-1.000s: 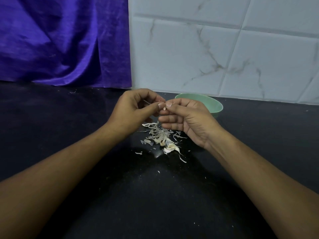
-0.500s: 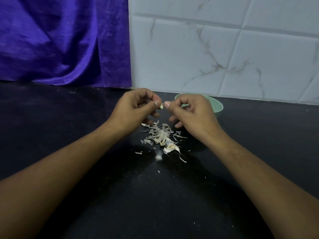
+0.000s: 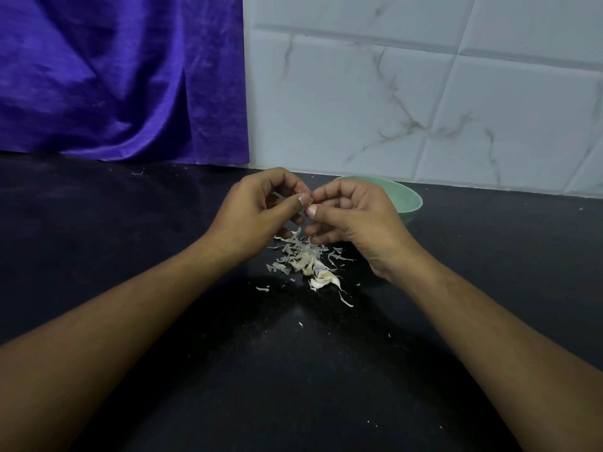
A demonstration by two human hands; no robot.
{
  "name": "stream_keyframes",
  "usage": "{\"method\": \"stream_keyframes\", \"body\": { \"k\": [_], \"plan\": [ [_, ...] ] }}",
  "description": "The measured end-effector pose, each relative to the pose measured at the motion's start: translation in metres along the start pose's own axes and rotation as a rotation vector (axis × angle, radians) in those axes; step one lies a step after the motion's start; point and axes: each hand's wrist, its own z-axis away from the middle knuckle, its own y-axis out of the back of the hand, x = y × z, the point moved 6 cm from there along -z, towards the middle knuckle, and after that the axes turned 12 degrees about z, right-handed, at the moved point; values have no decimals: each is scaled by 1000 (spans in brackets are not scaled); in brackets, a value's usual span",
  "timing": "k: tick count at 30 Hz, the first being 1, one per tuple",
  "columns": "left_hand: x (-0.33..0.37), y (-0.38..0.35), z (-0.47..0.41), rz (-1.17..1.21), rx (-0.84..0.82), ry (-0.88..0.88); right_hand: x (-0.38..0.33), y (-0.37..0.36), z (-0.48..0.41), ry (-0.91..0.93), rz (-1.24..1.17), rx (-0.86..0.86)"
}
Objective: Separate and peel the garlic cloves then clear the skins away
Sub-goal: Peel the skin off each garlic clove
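Observation:
My left hand (image 3: pixel 257 210) and my right hand (image 3: pixel 352 216) meet fingertip to fingertip above the black counter (image 3: pixel 163 321). Between their thumbs and forefingers they pinch a small garlic clove (image 3: pixel 310 201), almost wholly hidden by the fingers. Right below the hands lies a pile of pale garlic skins (image 3: pixel 303 259), with a whitish piece of garlic (image 3: pixel 323 280) at its near end. Loose flakes are scattered around the pile.
A light green bowl (image 3: pixel 408 200) stands behind my right hand, close to the marbled tile wall (image 3: pixel 424 93). A purple cloth (image 3: pixel 114 76) hangs at the back left. Tiny skin bits dot the counter.
My right hand closed back in on the left, its thumb now under the left thumb. Both hands stay above the skin pile.

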Motion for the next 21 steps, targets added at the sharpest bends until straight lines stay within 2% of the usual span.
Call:
{"method": "stream_keyframes", "body": {
  "k": [4,9,21],
  "plan": [
    [4,1,0,-90,-5,-72,-1,1,1,-3,20,5],
    [3,5,-2,-20,-6,-36,-8,3,3,38,86,-12],
    [5,4,-1,-14,-25,-12,-10,3,3,34,160,-28]
  ]
}}
